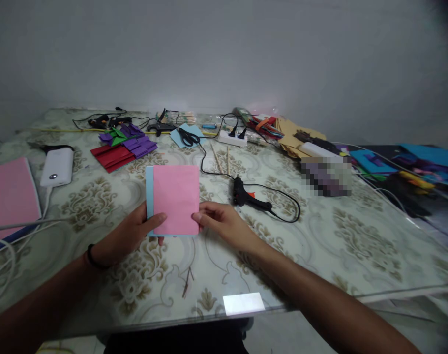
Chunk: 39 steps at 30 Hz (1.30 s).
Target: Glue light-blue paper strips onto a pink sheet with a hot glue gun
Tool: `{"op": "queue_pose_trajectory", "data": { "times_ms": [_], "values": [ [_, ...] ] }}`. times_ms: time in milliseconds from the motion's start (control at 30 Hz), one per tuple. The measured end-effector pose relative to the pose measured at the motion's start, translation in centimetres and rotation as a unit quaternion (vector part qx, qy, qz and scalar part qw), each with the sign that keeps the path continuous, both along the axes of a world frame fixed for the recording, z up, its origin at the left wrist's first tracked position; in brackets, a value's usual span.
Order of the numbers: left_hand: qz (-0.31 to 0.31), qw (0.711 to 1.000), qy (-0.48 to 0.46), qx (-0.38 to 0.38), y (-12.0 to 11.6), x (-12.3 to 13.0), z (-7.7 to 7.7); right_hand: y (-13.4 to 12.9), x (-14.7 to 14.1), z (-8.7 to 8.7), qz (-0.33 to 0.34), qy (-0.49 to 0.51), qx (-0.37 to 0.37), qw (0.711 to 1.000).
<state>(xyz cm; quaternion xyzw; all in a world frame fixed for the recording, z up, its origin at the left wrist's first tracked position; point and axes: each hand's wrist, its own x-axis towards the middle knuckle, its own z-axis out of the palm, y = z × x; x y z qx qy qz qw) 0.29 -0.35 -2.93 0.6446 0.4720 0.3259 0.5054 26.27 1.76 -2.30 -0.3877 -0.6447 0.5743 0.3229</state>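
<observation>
A pink sheet (176, 196) lies over a light blue sheet (149, 196), whose left edge sticks out beside it. Both are held up above the patterned table. My left hand (144, 227) grips the lower left side, its thumb on the pink face and its fingers mostly hidden behind. At the lower right edge, my right hand (216, 220) pinches the sheets, thumb in front. A black glue gun (251, 195) rests on the table to the right of my right hand.
Behind are folded red paper (112, 156), purple paper (140, 145), black scissors (189, 137), a white power strip (232, 138) and two sticks. A white power bank (57, 167) and larger pink paper (13, 194) lie left. Cables cross both sides; coloured materials lie right.
</observation>
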Motion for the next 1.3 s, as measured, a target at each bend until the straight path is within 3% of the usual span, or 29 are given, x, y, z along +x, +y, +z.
{"op": "queue_pose_trajectory", "data": {
  "times_ms": [133, 300, 533, 700, 867, 1000, 1300],
  "values": [
    [0.021, 0.993, -0.084, -0.080, 0.1, 0.0, 0.0, -0.3, -0.2, -0.1, 0.053, -0.004, -0.038, 0.998],
    [0.005, 0.995, -0.064, -0.079, 0.2, -0.2, 0.3, -0.3, -0.2, -0.2, 0.072, 0.001, -0.056, 0.996],
    [-0.010, 0.997, -0.025, -0.073, 0.3, -0.1, 1.1, -0.4, -0.1, -0.1, 0.069, 0.001, -0.018, 0.997],
    [0.031, 0.998, -0.048, -0.037, 0.1, -0.2, 1.1, -0.4, -0.1, -0.1, 0.075, 0.006, -0.026, 0.997],
    [0.059, 0.994, -0.069, -0.054, 0.1, -0.1, 1.4, -0.5, -0.1, 0.3, 0.084, -0.003, -0.026, 0.996],
    [0.027, 0.998, -0.041, -0.038, 0.1, -0.1, 1.6, -0.5, -0.2, 0.2, 0.057, -0.017, 0.015, 0.998],
    [0.029, 0.980, 0.145, 0.135, 0.2, -0.5, 1.9, 0.0, 0.2, -0.3, -0.020, -0.081, 0.227, 0.970]
  ]
}}
